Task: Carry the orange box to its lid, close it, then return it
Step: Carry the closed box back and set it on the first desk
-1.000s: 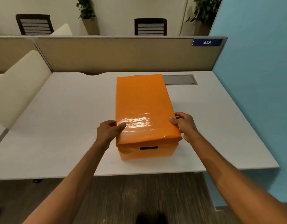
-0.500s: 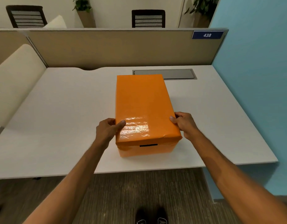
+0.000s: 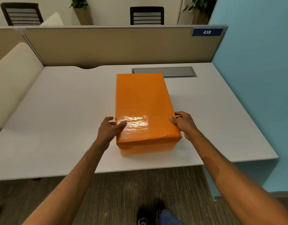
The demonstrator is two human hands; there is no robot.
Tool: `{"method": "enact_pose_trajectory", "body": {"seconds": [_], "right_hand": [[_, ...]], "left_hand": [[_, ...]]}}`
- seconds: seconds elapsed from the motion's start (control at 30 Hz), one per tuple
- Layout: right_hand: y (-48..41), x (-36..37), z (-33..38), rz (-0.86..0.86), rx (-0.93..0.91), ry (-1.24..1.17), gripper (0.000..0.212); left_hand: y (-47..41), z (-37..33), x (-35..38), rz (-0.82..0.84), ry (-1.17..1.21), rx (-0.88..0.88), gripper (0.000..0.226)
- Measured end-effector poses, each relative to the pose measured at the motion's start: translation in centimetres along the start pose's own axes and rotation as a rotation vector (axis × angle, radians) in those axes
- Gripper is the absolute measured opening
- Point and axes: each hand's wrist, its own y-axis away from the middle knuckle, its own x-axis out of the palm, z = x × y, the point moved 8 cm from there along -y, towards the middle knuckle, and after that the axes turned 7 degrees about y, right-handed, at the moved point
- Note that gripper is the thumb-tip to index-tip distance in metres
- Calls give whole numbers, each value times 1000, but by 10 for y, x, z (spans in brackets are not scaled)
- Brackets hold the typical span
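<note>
The orange box (image 3: 143,109) stands on the white desk (image 3: 62,114) with its glossy orange lid on top, long side running away from me. My left hand (image 3: 110,129) grips the lid's near left edge, thumb on top. At the near right edge my right hand (image 3: 183,121) holds the lid the same way, thumb on top and fingers down the side. The box's near end is a little back from the desk's front edge.
A grey cable hatch (image 3: 164,72) lies in the desk just behind the box. A beige partition (image 3: 117,46) closes the back, a blue wall (image 3: 256,78) the right. A cream chair back (image 3: 12,78) stands at the left. My shoes (image 3: 149,216) are on the floor below.
The view has drawn back and tipped down, so my shoes show. Both hands stay on the lid's edges. The dark slot on the box's near face is no longer visible.
</note>
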Motion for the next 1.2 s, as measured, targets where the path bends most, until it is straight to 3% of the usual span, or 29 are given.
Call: {"method": "enact_pose_trajectory", "body": {"seconds": [0.13,0.37,0.73,0.87,1.2], "right_hand": [[-14,-3,7,14,20,-41,63],[-66,-11,49,-55,-80,-31,53],[-183,3,104,2,-114,-4,52],[-207,10,111,30,-87,-41,43],[-224,16,100,-62,-27,-107,23]], "left_hand": [[-17,-10,5,57,18,9,89],[-66,-53,6,16,-5,69,84],[-162,-93,14,-61,-91,43,70],[-177,-96,14,-80,-11,15,42],[-193,-89,9,-157,-69,59,42]]}}
